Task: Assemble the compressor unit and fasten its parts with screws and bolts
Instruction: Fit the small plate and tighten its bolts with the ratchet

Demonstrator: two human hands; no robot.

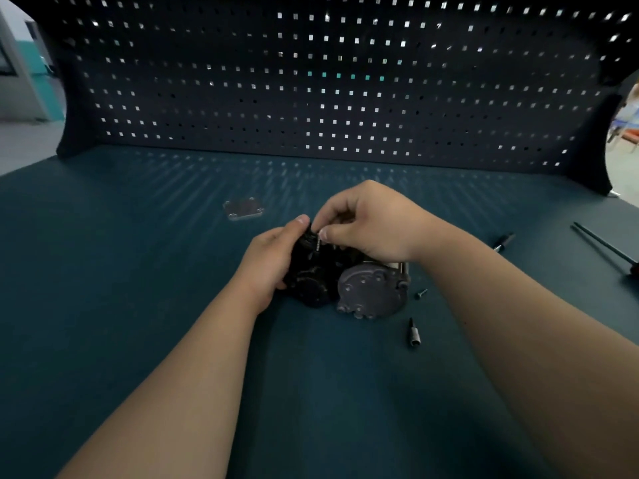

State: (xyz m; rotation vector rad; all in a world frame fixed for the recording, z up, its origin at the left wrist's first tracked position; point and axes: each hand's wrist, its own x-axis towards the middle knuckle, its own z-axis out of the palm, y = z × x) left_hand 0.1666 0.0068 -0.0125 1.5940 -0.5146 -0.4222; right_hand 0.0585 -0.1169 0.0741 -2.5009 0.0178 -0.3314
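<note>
The compressor unit (313, 274) sits on the table (138, 305), just under and between both sets of fingers. The left hand (273, 261) grips its black body from the left, fingers curled round the side and thumb (301, 221) laid up along the top edge. The right hand (373, 223) comes over from the right, with thumb and forefinger (332, 233) pinched together on a small part (317, 240) at the top of the body. It is too small to tell whether that is a fastener.

The grey cover (370, 288) is already against the black body, below the right fingers, so the main pieces look joined. Its holes appear dark, though I cannot tell whether they hold fasteners.

Plenty seems left to do. A loose screw (420, 293) lies just right of the cover, and a socket bit (414, 335) lies nearer the person than that. A small metal plate (243, 209) lies unfitted beyond the left fingers, apart from the unit. A driver bit (505, 242) and a long rod-like tool (605, 247) lie well to the right of the right fingers, untouched. By my reckoning this is mid-assembly: parts being seated by hand, with the tightening not yet done.
</note>
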